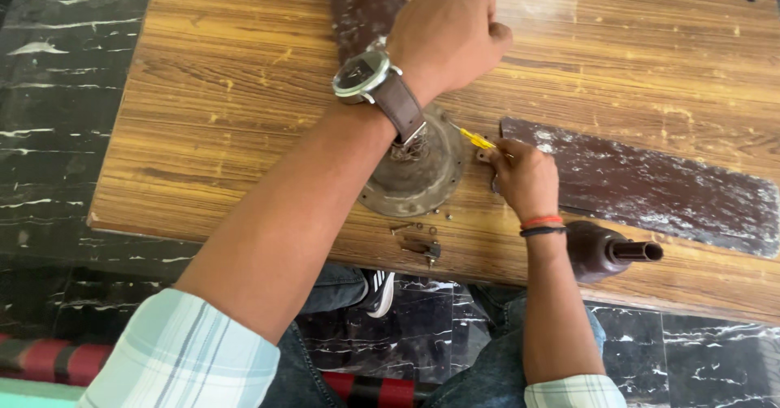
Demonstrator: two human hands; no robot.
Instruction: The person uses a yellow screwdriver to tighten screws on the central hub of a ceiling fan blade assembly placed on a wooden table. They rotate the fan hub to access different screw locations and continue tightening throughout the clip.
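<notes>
My left hand (447, 34) was closed in a fist on the brown fan blade (361, 6); my right hand (524, 179) gripped a yellow screwdriver (477, 139) beside the fan motor (414, 172) on the desk (244, 91).

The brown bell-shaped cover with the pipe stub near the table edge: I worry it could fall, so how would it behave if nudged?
The brown cover lies on its side and looks round, so it would probably roll. It sits at the table's near edge, so a small push might send it off. It looks rigid, not floppy.

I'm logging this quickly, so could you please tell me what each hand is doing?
Left hand: closed fist on the fan blade.
Right hand: closed, holding the yellow screwdriver.
</notes>
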